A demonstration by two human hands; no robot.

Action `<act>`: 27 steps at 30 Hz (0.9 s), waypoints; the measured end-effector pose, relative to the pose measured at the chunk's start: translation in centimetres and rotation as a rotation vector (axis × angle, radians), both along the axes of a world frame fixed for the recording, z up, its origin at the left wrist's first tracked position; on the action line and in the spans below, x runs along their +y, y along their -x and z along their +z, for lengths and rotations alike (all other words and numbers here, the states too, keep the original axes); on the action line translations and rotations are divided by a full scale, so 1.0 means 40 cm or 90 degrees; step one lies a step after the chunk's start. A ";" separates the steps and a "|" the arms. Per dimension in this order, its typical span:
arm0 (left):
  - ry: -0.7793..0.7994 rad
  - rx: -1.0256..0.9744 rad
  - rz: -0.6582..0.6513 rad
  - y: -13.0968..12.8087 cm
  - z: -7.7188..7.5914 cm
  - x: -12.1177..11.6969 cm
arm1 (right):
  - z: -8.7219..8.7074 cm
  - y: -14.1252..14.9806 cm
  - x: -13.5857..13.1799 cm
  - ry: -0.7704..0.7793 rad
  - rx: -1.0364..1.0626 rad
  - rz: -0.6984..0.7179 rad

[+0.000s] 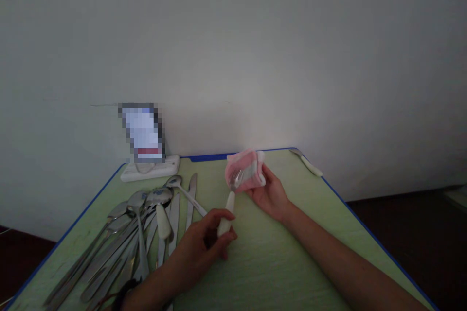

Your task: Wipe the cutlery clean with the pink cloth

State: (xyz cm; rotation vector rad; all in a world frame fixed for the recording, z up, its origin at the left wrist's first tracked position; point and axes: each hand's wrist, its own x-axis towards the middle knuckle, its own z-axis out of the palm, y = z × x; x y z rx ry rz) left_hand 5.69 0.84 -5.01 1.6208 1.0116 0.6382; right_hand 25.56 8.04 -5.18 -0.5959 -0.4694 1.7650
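My left hand (pixel 209 238) is closed round the white handle of a fork (pixel 229 209), whose metal tines point away from me. Behind the tines is a folded pink and white cloth (pixel 245 170), gripped at its right side by my right hand (pixel 270 193). The fork's head lies against the cloth's near face. Left of my left hand is a pile of metal cutlery, with spoons (pixel 158 197), table knives (pixel 191 199) and one piece with a white handle (pixel 163 222).
A pale green table (pixel 277 262) with a blue edge stands against a grey wall. At its back left, a blurred phone (pixel 144 133) rests on a white stand (pixel 149 169). Another white-handled fork (pixel 310 164) lies near the back right corner.
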 end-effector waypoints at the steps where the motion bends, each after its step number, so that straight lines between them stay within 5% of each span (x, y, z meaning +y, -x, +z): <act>1: 0.003 -0.009 -0.005 -0.001 0.000 0.000 | -0.001 0.000 0.000 -0.008 -0.008 0.001; 6: 0.023 -0.032 -0.045 -0.001 0.009 -0.001 | 0.001 0.009 -0.014 -0.085 -0.108 0.026; 14: -0.063 0.098 -0.131 0.002 0.036 0.001 | 0.002 0.020 -0.017 -0.072 -0.188 0.030; 27: -0.041 0.051 -0.112 0.003 0.018 0.002 | 0.005 0.015 -0.013 -0.044 -0.134 0.036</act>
